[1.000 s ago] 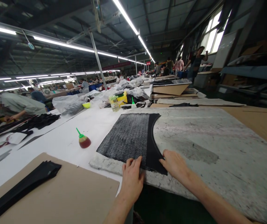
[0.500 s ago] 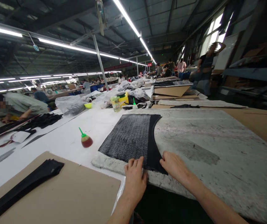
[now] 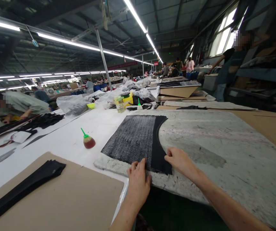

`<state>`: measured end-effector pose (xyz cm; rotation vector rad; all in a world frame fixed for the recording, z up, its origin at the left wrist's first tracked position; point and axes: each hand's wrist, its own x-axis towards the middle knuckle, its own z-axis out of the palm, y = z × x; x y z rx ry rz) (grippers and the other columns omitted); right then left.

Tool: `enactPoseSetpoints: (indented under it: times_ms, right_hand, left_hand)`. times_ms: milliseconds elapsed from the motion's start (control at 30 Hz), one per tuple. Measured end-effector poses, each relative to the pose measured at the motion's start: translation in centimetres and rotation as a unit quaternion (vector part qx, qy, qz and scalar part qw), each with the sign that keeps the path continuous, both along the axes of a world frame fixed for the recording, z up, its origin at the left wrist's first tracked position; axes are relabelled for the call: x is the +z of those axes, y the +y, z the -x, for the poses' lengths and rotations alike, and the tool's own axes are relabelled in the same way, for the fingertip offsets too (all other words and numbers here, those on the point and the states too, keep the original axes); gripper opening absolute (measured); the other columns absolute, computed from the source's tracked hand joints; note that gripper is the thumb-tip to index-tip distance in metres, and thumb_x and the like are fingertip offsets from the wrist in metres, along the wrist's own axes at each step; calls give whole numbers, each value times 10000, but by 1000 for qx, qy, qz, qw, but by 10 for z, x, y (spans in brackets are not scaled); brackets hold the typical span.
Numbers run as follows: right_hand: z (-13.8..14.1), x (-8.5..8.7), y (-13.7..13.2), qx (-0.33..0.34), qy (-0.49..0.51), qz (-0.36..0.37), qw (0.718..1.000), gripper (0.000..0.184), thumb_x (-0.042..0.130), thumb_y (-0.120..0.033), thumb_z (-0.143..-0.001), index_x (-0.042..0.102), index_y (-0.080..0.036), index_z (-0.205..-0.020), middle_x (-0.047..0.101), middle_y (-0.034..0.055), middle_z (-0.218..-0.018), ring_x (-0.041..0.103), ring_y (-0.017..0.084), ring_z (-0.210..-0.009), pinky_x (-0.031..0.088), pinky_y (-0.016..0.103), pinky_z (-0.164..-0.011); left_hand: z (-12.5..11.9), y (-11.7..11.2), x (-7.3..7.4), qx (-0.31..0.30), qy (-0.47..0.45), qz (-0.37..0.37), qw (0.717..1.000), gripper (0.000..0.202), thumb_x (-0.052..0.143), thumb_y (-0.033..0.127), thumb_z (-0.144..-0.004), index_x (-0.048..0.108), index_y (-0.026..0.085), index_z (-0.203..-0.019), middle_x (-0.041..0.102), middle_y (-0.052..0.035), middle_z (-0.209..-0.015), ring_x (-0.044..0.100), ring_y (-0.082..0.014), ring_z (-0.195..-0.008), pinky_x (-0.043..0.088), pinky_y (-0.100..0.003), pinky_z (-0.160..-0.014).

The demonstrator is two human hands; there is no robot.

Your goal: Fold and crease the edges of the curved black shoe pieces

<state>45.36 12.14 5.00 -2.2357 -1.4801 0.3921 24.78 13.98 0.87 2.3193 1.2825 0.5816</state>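
Head view: long factory hall, strip lights (image 3: 67, 41) in rows under a dark roof, window (image 3: 224, 29) upper right. White tabletop (image 3: 72, 138) ran away from the person; a grey, stained padded board (image 3: 205, 134) covered its right side. Tan cardboard (image 3: 84, 195) near left, with a folded black cloth (image 3: 27, 189) on it. Bottle (image 3: 89, 142) of red liquid, green nozzle, stood left of the board. Plastic bags (image 3: 71, 104) were heaped further back. Co-worker in a pale top (image 3: 29, 102) bent over black pieces (image 3: 46, 121) at left; another person (image 3: 231, 69) stood back right

Black panel (image 3: 133, 139) lay flat on the board's near left part. Its concave edge faced right, straighter side left, one sharp corner at near right toward the person. Long axis hard to call, view foreshortened; surface lines ran near to far. Most of the face was speckled grey and textured; the strip along the curve was plain black

Left hand (image 3: 139, 183): fingers slightly bent and apart, tips on the panel's near edge. Right hand (image 3: 180, 160): fingers curled in by the curved edge, just above the sharp corner; couldn't tell if they pinched fabric
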Motion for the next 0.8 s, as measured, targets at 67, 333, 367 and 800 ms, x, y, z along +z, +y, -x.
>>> enactPoseSetpoints:
  times_ms: [67,333,367,800]
  right_hand:
    - [-3,2,3,-4,45,-9,999,155,550,-105,-713,461,-173,-606,493,-5,-561,437,111,-554,210,252,-535]
    - [-5,11,14,-14,320,-9,947,328,518,-180,-730,458,-195,-1053,542,-33,-647,534,121,-539,391,205,-478]
    - [-5,12,14,-7,348,-10,937,372,521,-196,-727,445,-201,-1091,547,-30,-672,540,121,-561,407,204,-484]
    - [-13,3,15,150,444,29,883,346,507,-241,-634,601,-156,-957,600,23,-784,578,141,-715,504,250,-630]
  left_hand:
    - [-1,0,1,4,7,6,1000,605,497,144,-757,434,150,-1359,572,-76,-1303,384,-263,-1220,245,-399,-997]
    - [-3,-1,4,7,24,8,1000,607,497,173,-765,425,156,-1368,556,-83,-1325,385,-263,-1225,244,-391,-993]
    - [-3,-1,4,8,26,8,1000,607,499,175,-765,427,157,-1367,555,-83,-1328,386,-263,-1224,246,-391,-993]
    - [-3,-4,-8,52,-173,42,983,428,489,149,-790,517,182,-1216,539,-92,-1253,452,-225,-1200,341,-373,-1035]
